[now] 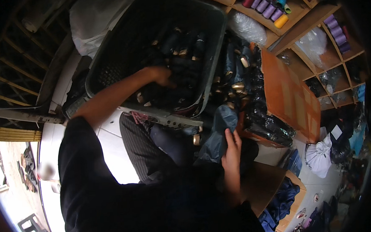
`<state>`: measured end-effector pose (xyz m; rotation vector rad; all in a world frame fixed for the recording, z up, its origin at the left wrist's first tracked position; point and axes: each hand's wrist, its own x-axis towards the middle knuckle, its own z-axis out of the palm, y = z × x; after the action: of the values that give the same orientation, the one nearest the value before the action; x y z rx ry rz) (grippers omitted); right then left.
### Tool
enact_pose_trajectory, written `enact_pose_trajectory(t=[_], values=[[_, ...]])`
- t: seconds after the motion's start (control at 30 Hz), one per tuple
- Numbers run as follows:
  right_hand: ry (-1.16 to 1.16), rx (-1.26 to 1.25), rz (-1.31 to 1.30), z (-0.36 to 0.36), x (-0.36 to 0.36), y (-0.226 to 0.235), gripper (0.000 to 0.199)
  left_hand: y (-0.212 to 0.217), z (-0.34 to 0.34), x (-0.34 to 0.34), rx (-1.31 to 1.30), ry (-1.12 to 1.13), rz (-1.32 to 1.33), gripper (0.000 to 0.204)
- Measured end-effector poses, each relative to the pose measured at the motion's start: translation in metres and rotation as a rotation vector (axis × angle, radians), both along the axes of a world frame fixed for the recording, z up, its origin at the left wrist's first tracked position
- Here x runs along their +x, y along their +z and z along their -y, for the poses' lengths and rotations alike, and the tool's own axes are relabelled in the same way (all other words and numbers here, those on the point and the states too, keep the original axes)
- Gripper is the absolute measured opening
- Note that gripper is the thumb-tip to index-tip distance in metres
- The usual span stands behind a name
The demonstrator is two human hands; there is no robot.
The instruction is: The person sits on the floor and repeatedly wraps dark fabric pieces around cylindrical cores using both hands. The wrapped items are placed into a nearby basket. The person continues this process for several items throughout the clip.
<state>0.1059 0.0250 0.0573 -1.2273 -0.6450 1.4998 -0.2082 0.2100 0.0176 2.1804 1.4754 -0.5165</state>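
Note:
My left hand (163, 76) reaches down into a large dark plastic basket (217, 34). Its fingers are lost in shadow against several dark bundles with pale tan ends (184, 52), so what they hold cannot be made out. Closer to my body, my right hand (232, 149) grips the side of a thin, see-through blue plastic bag (215, 135), its fingers extended along it. The bag stands nearly upright over my lap; what is inside is unclear. More dark bundles with tan ends (238, 73) lie just right of the basket, some in clear plastic.
An open brown carton (291, 93) holds glossy plastic-wrapped packs. Wooden shelves (304, 28) with purple, red and yellow thread spools (268, 7) rise at far right. A lower carton (296, 188) contains dark blue cloth. White bags (319, 156) stand about; metal grating (19, 61) lines the left.

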Motion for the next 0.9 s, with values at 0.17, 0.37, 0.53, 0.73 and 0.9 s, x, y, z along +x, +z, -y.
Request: enact_pose_trajectory(t=[0.17, 0.37, 0.53, 0.73, 0.9], values=[[0.086, -0.013, 0.398, 0.004, 0.04, -0.061, 0.03, -0.025, -0.001, 0.031, -0.094, 0.041, -0.329, 0.105], [0.13, 0.044, 0.647, 0.019, 0.07, -0.094, 0.037, 0.003, -0.004, 0.022, -0.029, 0.226, -0.082, 0.094], [0.037, 0.185, 0.782, 0.023, 0.077, -0.075, 0.034, 0.043, 0.004, -0.006, 0.184, 0.345, 0.506, 0.087], [0.067, 0.347, 0.69, 0.008, 0.066, -0.04, 0.022, 0.092, 0.045, -0.016, 0.343, 0.537, 1.022, 0.072], [0.147, 0.38, 0.641, 0.004, 0.062, -0.033, 0.024, 0.112, 0.075, -0.02, 0.361, 0.913, 1.592, 0.054]])
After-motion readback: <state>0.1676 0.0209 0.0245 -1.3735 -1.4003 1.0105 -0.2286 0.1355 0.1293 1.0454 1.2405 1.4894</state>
